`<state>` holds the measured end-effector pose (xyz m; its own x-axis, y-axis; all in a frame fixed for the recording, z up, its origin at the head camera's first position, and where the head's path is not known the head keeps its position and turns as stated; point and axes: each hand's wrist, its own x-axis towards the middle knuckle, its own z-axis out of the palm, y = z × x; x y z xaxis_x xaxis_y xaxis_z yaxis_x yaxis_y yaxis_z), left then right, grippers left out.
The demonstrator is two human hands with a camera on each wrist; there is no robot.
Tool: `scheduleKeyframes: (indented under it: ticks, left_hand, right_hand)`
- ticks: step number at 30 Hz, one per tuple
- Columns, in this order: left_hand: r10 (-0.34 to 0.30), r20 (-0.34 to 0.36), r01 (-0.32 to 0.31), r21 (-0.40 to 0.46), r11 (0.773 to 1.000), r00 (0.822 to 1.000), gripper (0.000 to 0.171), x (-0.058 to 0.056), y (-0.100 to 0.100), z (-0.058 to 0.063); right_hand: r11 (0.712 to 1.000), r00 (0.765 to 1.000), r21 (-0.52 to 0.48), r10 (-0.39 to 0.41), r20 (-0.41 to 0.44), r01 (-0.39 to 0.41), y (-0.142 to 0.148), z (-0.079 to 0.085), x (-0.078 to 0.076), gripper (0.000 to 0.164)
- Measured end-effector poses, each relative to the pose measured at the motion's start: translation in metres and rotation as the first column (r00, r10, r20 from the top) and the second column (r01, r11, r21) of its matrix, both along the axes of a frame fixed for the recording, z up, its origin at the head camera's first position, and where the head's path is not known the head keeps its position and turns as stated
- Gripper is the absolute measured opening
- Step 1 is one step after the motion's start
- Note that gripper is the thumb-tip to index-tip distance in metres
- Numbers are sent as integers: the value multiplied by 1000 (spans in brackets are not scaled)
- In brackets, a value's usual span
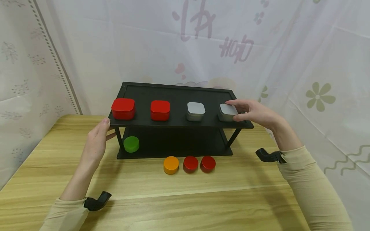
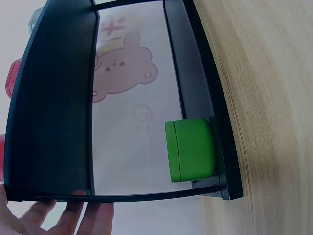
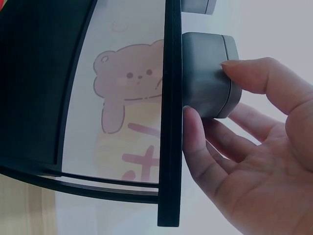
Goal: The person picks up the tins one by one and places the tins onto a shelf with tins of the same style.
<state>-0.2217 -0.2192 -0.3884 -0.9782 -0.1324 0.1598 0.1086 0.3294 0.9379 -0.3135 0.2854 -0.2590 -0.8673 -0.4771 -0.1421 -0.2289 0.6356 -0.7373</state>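
Now the gray box [image 3: 206, 77] sits between right-hand fingers [image 3: 195, 134].

Black shelf [image 1: 173, 99], grey boxes [image 1: 195, 111], red boxes [image 1: 123, 109], wood-grained table [image 1: 144, 205]

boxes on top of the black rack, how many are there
4, along the front of the rack, from the left: a red box, another red box, a grey box and a second grey box, gripped by the right hand. None looks hidden.

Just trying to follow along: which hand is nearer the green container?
Left. The left hand grips the black shelf at its end, just left of the green container; the right hand is at the opposite end, holding a gray container.
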Motion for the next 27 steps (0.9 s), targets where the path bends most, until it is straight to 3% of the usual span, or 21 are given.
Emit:
scheduleKeyframes:
  ticks: [27]
  left_hand:
    - [0, -15, 0, 7, 1000, 1000, 66, 0, 0, -1]
  right_hand:
    - [999, 999, 26, 31, -20, -30, 1, -2, 1, 64]
